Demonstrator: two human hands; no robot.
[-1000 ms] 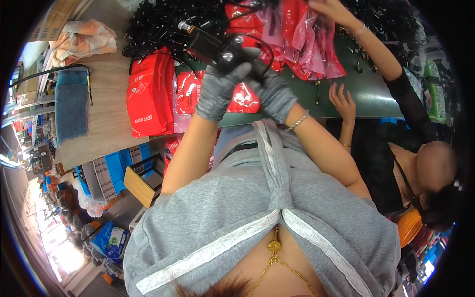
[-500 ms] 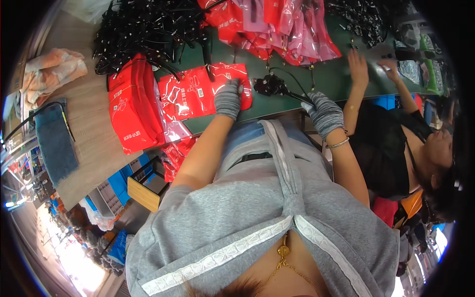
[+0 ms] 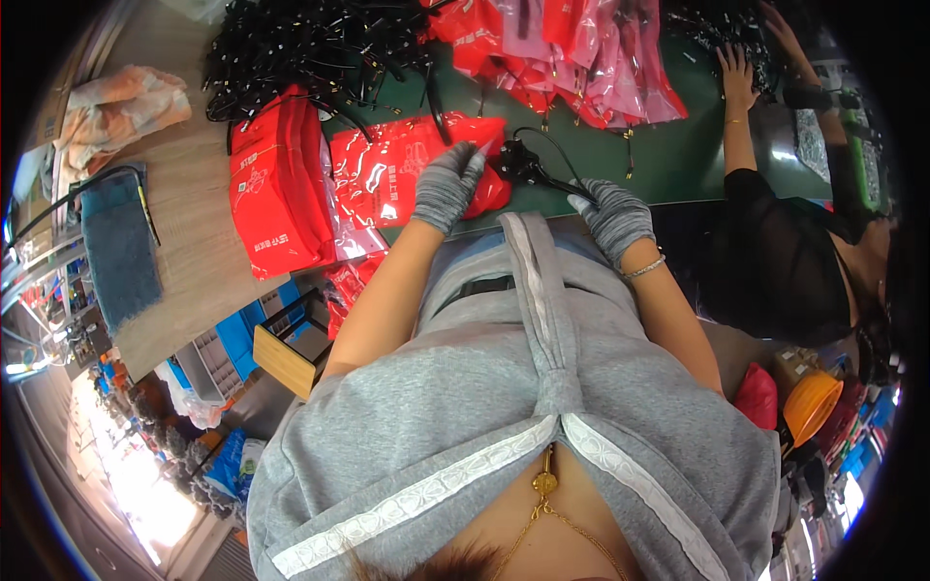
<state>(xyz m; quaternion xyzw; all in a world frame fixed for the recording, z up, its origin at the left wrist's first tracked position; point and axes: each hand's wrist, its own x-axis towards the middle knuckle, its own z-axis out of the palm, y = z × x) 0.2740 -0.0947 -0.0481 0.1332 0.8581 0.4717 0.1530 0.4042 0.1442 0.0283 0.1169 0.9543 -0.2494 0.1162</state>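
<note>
Black cable assembly [image 3: 528, 165] lay on the green bench [image 3: 678, 160] between the gloved hands, its lead trailing rightward to the right hand [image 3: 612, 215] pinching it, while the left hand [image 3: 448, 184] gripped a red bag [image 3: 412, 169].

- Green work surface [image 3: 678, 160], set along the upper part of the view
- Pale wooden tabletop [image 3: 184, 261], adjoining it on the left
- Small wooden box or stool [image 3: 283, 360], seen below the table edge
- Blue crates [image 3: 254, 329], stacked under the wooden tabletop
- Floor [image 3: 126, 465] at lower left, washed out by strong light
- Orange and red containers [image 3: 809, 407], placed at lower right
</note>
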